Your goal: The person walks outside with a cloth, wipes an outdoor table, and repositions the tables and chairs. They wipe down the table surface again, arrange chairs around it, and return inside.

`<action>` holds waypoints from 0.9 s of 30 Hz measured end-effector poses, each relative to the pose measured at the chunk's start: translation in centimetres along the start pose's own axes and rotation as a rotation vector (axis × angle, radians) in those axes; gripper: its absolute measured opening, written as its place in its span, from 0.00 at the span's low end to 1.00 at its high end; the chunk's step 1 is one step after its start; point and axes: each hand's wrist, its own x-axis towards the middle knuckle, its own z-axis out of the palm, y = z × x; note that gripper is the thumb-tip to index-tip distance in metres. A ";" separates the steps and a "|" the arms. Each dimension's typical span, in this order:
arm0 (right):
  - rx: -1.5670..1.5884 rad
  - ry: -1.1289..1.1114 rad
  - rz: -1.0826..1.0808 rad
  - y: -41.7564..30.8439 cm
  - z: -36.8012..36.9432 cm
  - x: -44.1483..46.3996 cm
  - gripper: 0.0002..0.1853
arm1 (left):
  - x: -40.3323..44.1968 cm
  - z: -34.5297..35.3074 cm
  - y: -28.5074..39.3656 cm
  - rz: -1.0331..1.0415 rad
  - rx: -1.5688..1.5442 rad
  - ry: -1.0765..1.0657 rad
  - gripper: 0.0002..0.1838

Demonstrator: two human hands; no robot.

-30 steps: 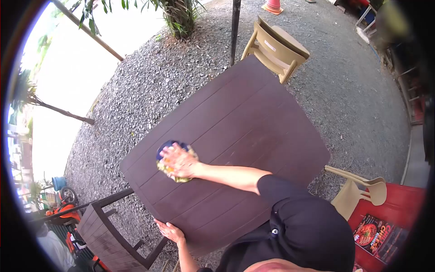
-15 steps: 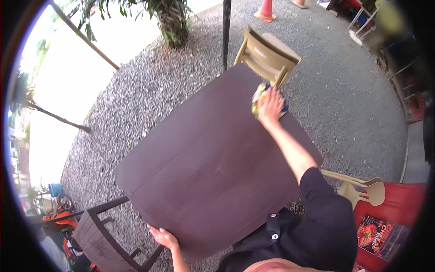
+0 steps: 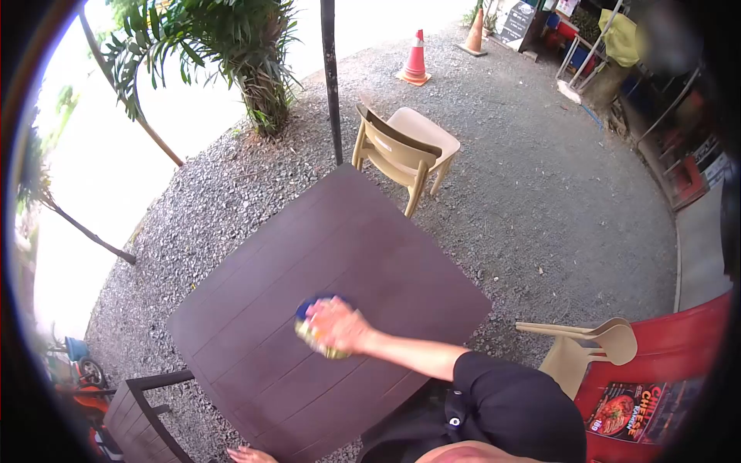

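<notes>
Plainly, the person's right arm reaches in from the lower right, the forearm angled across the worktop (image 3: 370, 247) and bare below a short black sleeve (image 3: 502, 378). The right hand (image 3: 340, 326) lies palm down and open, its fingers (somewhat blurred) extended over a bunched cloth (image 3: 313, 339) and pressing on it rather than gripping it. The cloth, blue on one side and yellowish green on the other, rests near the middle of the dark brown, plank-lined surface.

The left hand (image 3: 248, 456) sits at the bottom of the view, by the worktop's near left corner. It is open with the fingers held out, though partly cut off by the frame; whether it touches the edge, one cannot tell.

Just beyond the far corner stands a beige chair (image 3: 401, 151), close to a dark pole (image 3: 330, 85). Another beige chair (image 3: 567, 363) is at the right, beside a red surface (image 3: 664, 339) bearing a printed menu (image 3: 621, 417). A dark slatted chair (image 3: 133, 424) stands at the lower left, on gravel (image 3: 224, 193).
</notes>
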 end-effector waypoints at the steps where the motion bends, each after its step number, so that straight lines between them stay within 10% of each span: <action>1: -0.120 -0.064 0.191 2.1 -5.7 0.1 0.25 | -1.6 -0.5 -3.1 -0.098 0.005 0.003 0.31; 4: -0.584 0.317 0.470 13.7 -7.5 -6.5 0.27 | -7.8 -1.7 -6.6 -0.256 0.079 -0.271 0.32; 9: -0.670 0.491 0.944 12.4 -6.1 -15.8 0.32 | -14.5 -0.4 -8.5 -0.241 0.068 -0.814 0.33; 18: -0.222 -0.049 -0.008 -17.6 11.5 -5.9 0.31 | -17.1 4.0 -20.0 -0.252 -0.001 -1.025 0.36; 21: 0.065 0.150 -0.481 -19.1 15.1 -11.1 0.28 | -14.5 2.0 -18.1 -0.348 -0.374 -0.929 0.27; 26: -0.242 -0.019 0.211 -8.4 -2.4 -12.7 0.25 | -15.7 4.5 -23.7 -0.532 -0.501 -1.000 0.23; 27: -0.464 0.306 0.254 -3.0 -1.7 -15.5 0.26 | -16.2 4.3 -24.9 -0.566 -0.501 -1.055 0.23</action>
